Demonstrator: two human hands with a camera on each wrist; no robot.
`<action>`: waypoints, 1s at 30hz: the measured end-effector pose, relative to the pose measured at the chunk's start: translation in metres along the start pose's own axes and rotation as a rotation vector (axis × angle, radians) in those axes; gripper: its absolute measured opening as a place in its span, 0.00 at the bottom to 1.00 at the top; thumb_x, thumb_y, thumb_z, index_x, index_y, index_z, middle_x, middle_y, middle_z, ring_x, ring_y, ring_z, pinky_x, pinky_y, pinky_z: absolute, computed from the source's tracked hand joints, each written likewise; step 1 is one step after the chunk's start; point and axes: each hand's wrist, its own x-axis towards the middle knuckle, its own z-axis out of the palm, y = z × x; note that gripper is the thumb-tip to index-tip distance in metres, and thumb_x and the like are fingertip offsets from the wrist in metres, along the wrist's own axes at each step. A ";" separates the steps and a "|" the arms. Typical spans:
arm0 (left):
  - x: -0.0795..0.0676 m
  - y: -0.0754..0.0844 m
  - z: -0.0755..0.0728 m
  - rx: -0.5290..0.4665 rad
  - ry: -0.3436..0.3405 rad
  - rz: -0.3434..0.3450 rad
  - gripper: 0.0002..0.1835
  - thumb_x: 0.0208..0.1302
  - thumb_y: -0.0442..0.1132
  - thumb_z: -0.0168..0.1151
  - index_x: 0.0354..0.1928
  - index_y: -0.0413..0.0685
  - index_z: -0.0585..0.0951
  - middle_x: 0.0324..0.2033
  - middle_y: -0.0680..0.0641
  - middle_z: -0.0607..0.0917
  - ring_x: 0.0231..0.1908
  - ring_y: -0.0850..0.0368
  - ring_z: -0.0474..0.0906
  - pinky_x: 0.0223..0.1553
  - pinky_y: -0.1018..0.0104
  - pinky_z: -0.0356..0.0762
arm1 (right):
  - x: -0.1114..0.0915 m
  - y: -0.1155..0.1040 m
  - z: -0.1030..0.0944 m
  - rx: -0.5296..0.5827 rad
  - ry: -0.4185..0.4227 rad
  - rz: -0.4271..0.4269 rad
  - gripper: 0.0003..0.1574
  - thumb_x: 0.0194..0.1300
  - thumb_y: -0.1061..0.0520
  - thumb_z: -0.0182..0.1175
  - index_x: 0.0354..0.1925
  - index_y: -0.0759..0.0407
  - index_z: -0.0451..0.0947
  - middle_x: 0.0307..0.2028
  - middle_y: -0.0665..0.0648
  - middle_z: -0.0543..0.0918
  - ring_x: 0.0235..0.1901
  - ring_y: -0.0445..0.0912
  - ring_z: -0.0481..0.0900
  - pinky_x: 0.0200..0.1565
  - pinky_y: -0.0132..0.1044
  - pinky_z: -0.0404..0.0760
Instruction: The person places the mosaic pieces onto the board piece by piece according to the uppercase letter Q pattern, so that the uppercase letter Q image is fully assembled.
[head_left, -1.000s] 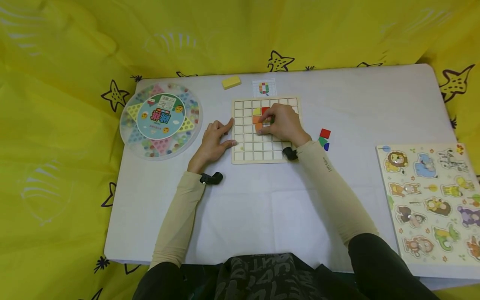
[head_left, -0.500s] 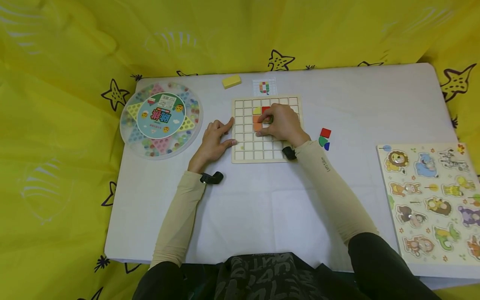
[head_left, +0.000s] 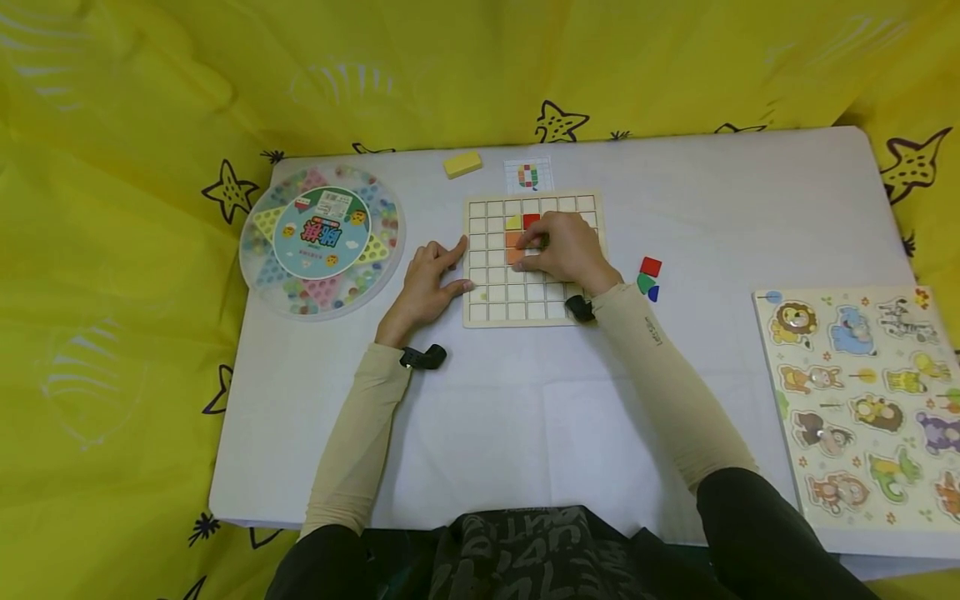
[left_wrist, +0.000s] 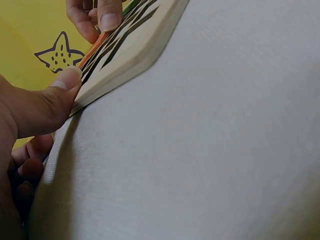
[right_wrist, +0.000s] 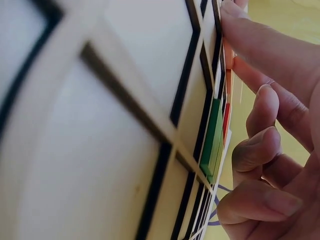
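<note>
A wooden grid board (head_left: 480,319) lies on the white table. My left hand (head_left: 427,283) steadies its left edge, thumb and index finger spread apart; in the left wrist view the thumb (left_wrist: 55,95) presses at the rim. Over the middle of the grid, my right hand (head_left: 567,250) pinches an orange tile (head_left: 513,256) between thumb and index finger, the tile sitting in its cell. Just above it is another orange tile (head_left: 513,239), with a yellow tile (head_left: 513,222) and a red tile (head_left: 531,221) higher up. A green tile (right_wrist: 212,140) shows beneath the curled fingers.
Loose red (head_left: 651,267), green (head_left: 646,284) and blue (head_left: 654,293) pieces lie right of the board. Behind it are a pattern card (head_left: 528,176) and a yellow block (head_left: 462,165). A round game box (head_left: 262,283) stands left, an animal puzzle (head_left: 832,433) right.
The orange tile under my right fingertips, slightly askew a second ago, now lies straight in its cell. My right hand has shifted only a little; the left hand stays put.
</note>
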 end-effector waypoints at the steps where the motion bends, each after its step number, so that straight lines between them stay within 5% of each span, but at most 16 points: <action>1: 0.000 0.000 0.000 -0.001 0.000 -0.002 0.42 0.70 0.43 0.72 0.81 0.50 0.65 0.46 0.41 0.74 0.47 0.46 0.63 0.53 0.57 0.58 | 0.000 0.000 0.000 0.000 0.000 -0.001 0.22 0.56 0.48 0.83 0.45 0.58 0.92 0.44 0.58 0.89 0.44 0.53 0.78 0.49 0.47 0.73; 15: 0.000 0.002 0.001 0.002 -0.003 0.003 0.42 0.69 0.43 0.73 0.81 0.50 0.65 0.45 0.42 0.74 0.46 0.47 0.62 0.53 0.57 0.58 | -0.013 0.014 -0.015 0.054 0.061 0.059 0.20 0.58 0.48 0.82 0.45 0.58 0.91 0.35 0.57 0.82 0.39 0.51 0.75 0.44 0.42 0.69; 30: -0.001 0.002 0.000 0.005 0.005 0.003 0.42 0.69 0.43 0.72 0.81 0.48 0.65 0.46 0.41 0.74 0.46 0.46 0.62 0.53 0.57 0.57 | -0.072 0.063 -0.059 0.076 0.263 0.135 0.14 0.65 0.51 0.76 0.42 0.61 0.92 0.32 0.57 0.83 0.31 0.48 0.74 0.31 0.34 0.69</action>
